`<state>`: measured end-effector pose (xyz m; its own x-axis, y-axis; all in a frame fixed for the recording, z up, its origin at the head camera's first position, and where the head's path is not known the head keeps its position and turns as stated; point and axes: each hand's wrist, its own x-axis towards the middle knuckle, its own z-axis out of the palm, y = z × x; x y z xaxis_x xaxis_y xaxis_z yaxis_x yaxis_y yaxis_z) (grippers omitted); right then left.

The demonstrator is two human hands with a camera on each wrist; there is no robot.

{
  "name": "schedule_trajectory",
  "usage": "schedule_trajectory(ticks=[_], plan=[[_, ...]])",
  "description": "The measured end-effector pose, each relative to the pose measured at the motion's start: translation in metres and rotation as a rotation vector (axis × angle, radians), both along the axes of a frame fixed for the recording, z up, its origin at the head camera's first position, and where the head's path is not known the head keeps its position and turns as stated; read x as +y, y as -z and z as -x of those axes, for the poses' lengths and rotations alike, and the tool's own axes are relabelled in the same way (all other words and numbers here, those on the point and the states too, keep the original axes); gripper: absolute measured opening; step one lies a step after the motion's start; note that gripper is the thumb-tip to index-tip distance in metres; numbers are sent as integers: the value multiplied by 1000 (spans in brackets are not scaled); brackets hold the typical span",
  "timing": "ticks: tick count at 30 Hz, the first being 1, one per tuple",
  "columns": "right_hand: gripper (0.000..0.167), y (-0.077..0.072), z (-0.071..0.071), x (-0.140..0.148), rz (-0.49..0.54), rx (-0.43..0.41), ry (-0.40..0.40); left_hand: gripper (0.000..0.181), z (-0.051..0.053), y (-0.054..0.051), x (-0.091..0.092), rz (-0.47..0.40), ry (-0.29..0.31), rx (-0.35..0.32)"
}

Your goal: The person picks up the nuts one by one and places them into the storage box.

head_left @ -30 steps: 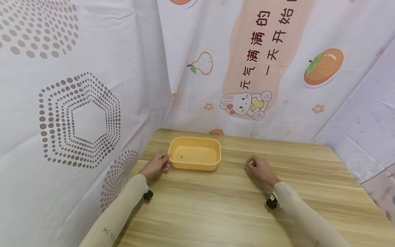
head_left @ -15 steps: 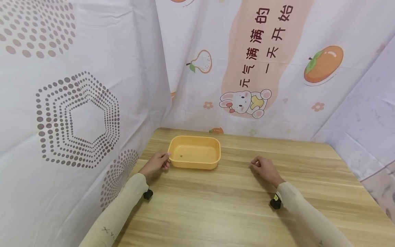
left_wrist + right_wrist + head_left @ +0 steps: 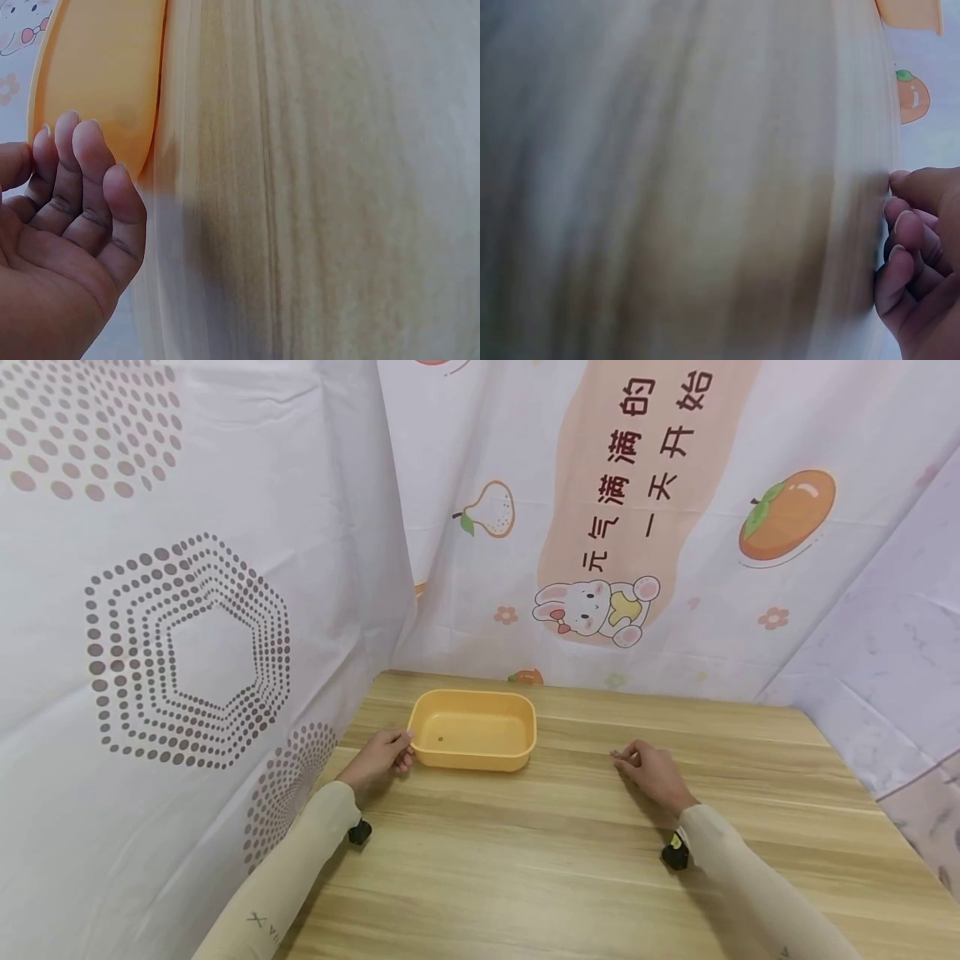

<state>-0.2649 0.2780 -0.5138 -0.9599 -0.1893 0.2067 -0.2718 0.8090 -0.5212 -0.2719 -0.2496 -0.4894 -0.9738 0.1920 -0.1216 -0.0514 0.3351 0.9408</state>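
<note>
"Holding the yellow tub (image 3: 474, 755) well, how?"

"It's just below the middle of the frame, and the left hand (image 3: 382, 756) pinches its left side; pinch softly, don't tug"

"And the right hand (image 3: 656, 772), over to the right?"

"Looks pinched on a tiny thing (image 3: 616, 754); go gently so it won't slip"

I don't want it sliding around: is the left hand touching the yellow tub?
Touching. The left wrist view shows the left hand at the yellow tub, its fingers and thumb pinching the rim.
</note>
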Motion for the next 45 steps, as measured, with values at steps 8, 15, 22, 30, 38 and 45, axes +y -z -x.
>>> schedule_trajectory(ticks=[8,15,22,30,38,45], plan=[[19,1,2,-1,-8,-1,-7,36,-1,-2,1,9,-6,-2],[18,-1,2,-3,-4,-25,5,36,-1,-3,1,17,-4,7],[21,-2,2,-4,21,-52,30,35,-1,-2,2,14,0,8],[19,-5,3,-5,11,-30,12,34,-1,-2,2,11,-5,3],[18,-3,7,-5,-12,-28,10,35,0,-1,1,2,1,6],[17,-2,10,-7,-26,-22,6,36,1,-1,0,7,5,-6]])
